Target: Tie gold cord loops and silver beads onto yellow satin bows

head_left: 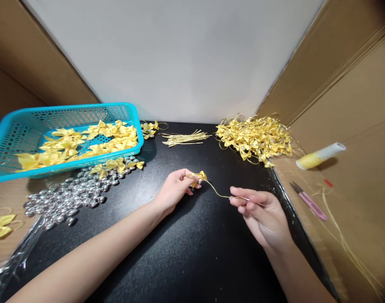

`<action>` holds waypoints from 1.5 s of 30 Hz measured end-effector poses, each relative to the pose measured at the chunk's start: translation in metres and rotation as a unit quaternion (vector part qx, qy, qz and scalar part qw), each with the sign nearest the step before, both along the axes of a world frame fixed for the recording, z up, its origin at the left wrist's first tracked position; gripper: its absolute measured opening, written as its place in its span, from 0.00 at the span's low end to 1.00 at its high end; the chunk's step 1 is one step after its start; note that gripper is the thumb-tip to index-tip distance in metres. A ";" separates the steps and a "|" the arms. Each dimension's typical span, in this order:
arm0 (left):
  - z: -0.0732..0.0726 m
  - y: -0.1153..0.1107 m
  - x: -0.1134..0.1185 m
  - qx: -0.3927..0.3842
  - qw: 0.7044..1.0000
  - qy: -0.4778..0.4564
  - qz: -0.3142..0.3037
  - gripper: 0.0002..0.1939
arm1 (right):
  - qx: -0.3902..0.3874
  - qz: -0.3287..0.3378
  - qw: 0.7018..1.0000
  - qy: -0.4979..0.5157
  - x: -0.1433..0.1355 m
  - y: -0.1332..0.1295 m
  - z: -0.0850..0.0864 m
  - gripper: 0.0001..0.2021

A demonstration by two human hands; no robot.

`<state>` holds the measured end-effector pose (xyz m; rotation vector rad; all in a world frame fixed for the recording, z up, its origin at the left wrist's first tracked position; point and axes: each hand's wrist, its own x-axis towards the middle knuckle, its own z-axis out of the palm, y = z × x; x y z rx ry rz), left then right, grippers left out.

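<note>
My left hand (182, 185) is closed, pinching a small yellow ribbon bow (203, 174) above the black table top (192, 244). A silvery spot, perhaps a bead, shows beneath the bow by my fingertips. From the bow a thin gold cord (215, 190) runs in a sagging curve to the right. Its other end meets a slim metal needle (243, 198), held between the thumb and fingers of my right hand (263, 214). Part of the needle is covered by those fingers.
A blue basket (138, 126) with yellow bows stands left, behind many silver beads (69, 198). Gold cord pieces (184, 138) lie at the back, beside a pile of beaded bows (255, 139). Pink-handled snips (310, 204), a thread tube (320, 156) and loose yellow thread (340, 237) are right.
</note>
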<state>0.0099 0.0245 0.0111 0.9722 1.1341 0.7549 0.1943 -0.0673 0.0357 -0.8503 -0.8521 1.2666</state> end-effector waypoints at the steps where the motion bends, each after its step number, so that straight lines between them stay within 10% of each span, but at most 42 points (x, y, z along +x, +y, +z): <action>1: 0.000 0.000 0.000 0.002 1.000 -0.001 -0.006 0.08 | 0.001 -0.001 1.000 0.002 0.000 0.000 0.000 0.04; 23: -0.011 0.001 -0.002 0.043 0.999 0.017 0.029 0.11 | -0.037 0.035 0.965 -0.259 0.010 -0.004 -0.019 0.11; 39: -0.012 -0.001 -0.001 0.078 0.996 0.014 0.042 0.14 | 0.146 -0.040 0.886 -0.438 0.021 -0.008 -0.023 0.05; 45: -0.013 -0.003 -0.001 0.089 0.995 0.036 0.034 0.12 | 0.154 -0.090 0.910 -0.374 0.019 -0.008 -0.031 0.05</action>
